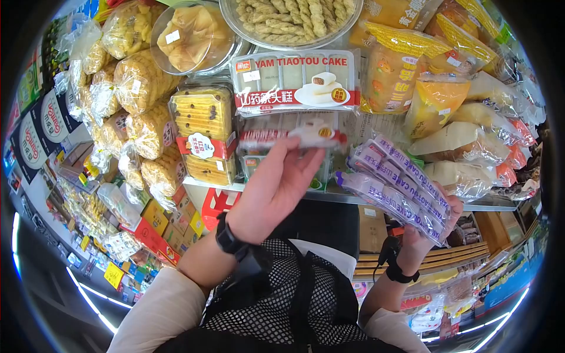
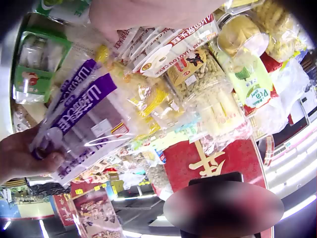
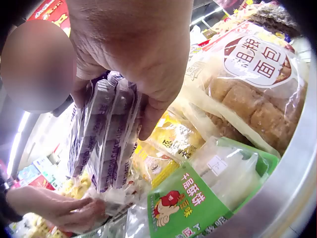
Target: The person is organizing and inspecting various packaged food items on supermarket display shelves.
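Observation:
My right hand (image 1: 421, 235) grips several purple-printed yam cake packs (image 1: 394, 185) by one end, holding them in front of the shelf. In the right wrist view they hang side by side between thumb and fingers; the left wrist view shows their clear wrapping and a white price sticker. My left hand (image 1: 273, 194) pinches the near edge of a blurred red-and-white yam cake pack (image 1: 294, 136) low in the display. Part of that pack is hidden by the fingers. Directly behind it lies another red-and-white yam cake pack (image 1: 297, 79).
Bagged bread (image 1: 141, 82) is piled on the left, beside a box of yellow cakes (image 1: 204, 138). Tubs of twisted snacks (image 1: 288, 20) and pastry (image 1: 191, 38) stand behind. Yellow pouches (image 1: 394, 70) and more bagged bread (image 1: 459, 144) fill the right. A metal shelf edge (image 1: 488, 207) runs along the front.

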`<state>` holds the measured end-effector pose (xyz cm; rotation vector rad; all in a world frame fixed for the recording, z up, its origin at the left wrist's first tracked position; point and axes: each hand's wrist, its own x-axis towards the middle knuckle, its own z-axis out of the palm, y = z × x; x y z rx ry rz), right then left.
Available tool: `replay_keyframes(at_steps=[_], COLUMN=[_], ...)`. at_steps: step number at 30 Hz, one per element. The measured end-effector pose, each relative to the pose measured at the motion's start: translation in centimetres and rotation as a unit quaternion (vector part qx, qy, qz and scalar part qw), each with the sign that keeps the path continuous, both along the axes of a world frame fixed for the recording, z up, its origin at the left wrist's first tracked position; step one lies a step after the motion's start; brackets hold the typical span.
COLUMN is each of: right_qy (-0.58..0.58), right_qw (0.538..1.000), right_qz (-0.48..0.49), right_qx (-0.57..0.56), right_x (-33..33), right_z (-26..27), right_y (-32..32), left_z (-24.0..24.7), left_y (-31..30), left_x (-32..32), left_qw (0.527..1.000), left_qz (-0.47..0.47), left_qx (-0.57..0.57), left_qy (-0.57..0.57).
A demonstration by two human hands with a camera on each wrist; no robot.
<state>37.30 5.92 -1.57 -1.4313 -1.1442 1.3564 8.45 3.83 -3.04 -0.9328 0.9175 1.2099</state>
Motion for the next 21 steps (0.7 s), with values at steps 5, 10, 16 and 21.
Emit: replay_keyframes(at_steps=[5, 10, 16, 21], right_qy=[-0.006, -0.036, -0.021, -0.030], right_qw=[1.000, 0.999, 0.999, 0.999], right_qz=[-0.001, 0.005, 0.024, 0.010], right_qx=[0.008, 0.001, 0.006, -0.025], right_x=[0.9, 1.7, 1.4, 1.0], right_z=[0.7, 0.9, 0.6, 0.6], right_y=[0.3, 0.4, 0.0, 0.2], left_z=[7.5, 6.1, 4.7, 1.6], left_y=[-2.2, 1.3, 1.1, -1.1], left_x=[0.9, -0.2, -0.4, -0.9], left_qw=[0.997, 0.987, 0.990, 0.997], left_qz=[-0.060, -0.051, -0.088, 0.022], left_qx=[-0.008, 0.065, 0.104, 0.060], left_qy=[0.050, 0.140, 0.040, -0.040])
